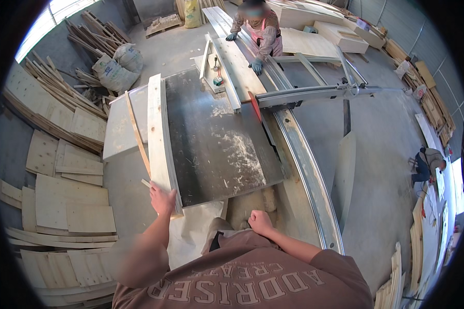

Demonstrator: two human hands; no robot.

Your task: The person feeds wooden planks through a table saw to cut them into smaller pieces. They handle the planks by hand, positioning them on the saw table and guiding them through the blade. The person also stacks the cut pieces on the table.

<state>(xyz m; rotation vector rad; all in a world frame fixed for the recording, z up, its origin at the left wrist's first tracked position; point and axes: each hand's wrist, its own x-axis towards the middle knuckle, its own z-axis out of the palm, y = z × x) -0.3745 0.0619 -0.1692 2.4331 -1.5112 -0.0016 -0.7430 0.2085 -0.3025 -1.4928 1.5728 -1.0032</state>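
Note:
My left hand (162, 200) lies across the near end of a long pale plank (160, 129), fingers at its left edge and thumb near its right edge. The plank runs along the left side of the dark metal saw table (206, 134), which is dusted with sawdust. A short thin wood strip pokes out by my left fingertips. Beside the plank leans a longer narrow strip (137, 135). My right hand (260, 221) is closed in a fist in front of my body, with nothing visible in it.
Across the saw, a gloved co-worker (260, 31) touches a wide board (238, 64) beside a red blade guard (255, 107). A metal sliding rail (304, 170) runs along the right. Wood sheets (69, 201) stack at left. Another person (427, 164) bends at far right.

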